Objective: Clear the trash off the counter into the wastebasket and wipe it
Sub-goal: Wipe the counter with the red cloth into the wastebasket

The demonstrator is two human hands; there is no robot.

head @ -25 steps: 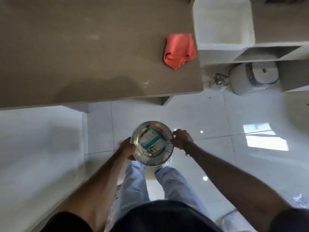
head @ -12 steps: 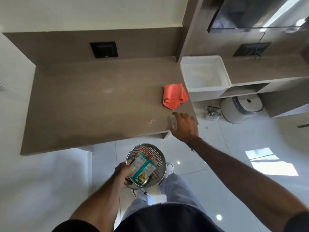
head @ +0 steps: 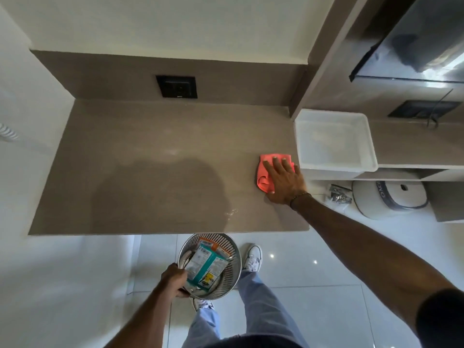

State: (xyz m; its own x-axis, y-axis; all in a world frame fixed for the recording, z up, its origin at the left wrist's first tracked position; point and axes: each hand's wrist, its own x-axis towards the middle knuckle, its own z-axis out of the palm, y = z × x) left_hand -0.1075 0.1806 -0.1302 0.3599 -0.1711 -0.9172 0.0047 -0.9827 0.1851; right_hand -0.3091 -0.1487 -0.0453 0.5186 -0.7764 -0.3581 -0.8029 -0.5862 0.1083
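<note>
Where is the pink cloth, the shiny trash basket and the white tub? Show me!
pink cloth [head: 263, 183]: head view, on its bare lower left part beside the hand.
trash basket [head: 232, 275]: head view, on its perforated metal wall at the right.
white tub [head: 336, 167]: head view, on its near rim.

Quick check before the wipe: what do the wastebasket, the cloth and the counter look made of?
Wastebasket: looks like metal, a shiny silver wall perforated with fine holes.
Cloth: soft fabric, coral-pink and matte, bunched into folds under the right hand; possibly microfibre, but that cannot be told.
Counter: smooth grey-brown slab with a faint sheen; laminate or stone, the look leaves it open.
</note>
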